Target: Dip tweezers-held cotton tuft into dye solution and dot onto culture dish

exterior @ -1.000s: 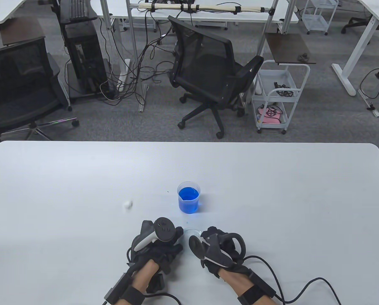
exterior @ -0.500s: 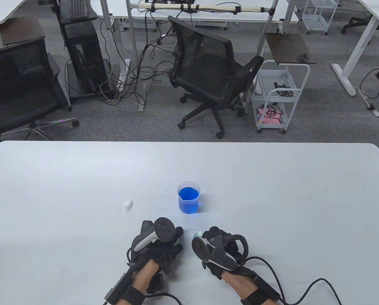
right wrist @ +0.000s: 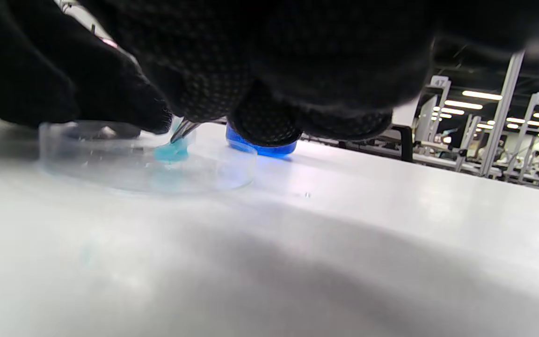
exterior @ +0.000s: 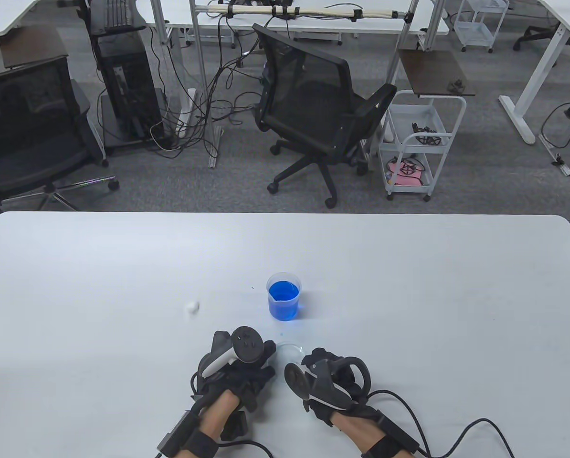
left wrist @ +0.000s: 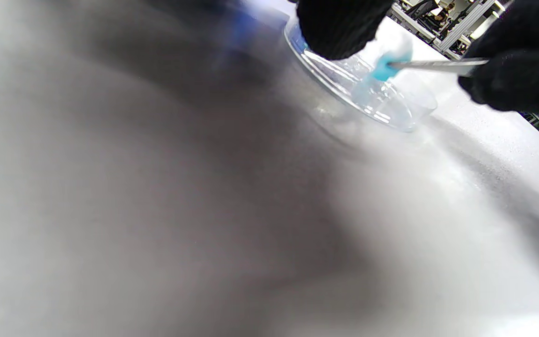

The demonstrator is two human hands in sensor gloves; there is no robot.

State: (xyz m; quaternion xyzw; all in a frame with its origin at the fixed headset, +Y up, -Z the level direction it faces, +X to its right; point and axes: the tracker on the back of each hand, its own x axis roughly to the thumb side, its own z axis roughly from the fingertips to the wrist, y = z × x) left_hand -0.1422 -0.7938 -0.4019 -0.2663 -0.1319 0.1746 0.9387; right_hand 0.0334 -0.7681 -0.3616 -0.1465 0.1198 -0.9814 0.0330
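Showing only in wrist views: right fingers pinching tweezers, blue tuft in dish.

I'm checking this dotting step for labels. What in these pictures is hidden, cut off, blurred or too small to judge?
- Table view: the metal tweezers and blue-stained cotton tuft are hidden by the right hand.
- Table view: the clear round culture dish is partly covered by both hands.
- Right wrist view: the beaker of blue dye is mostly hidden behind gloved fingers.
- Left wrist view: the foreground tabletop is blurred.
- Table view: the small white tuft is too small to judge.
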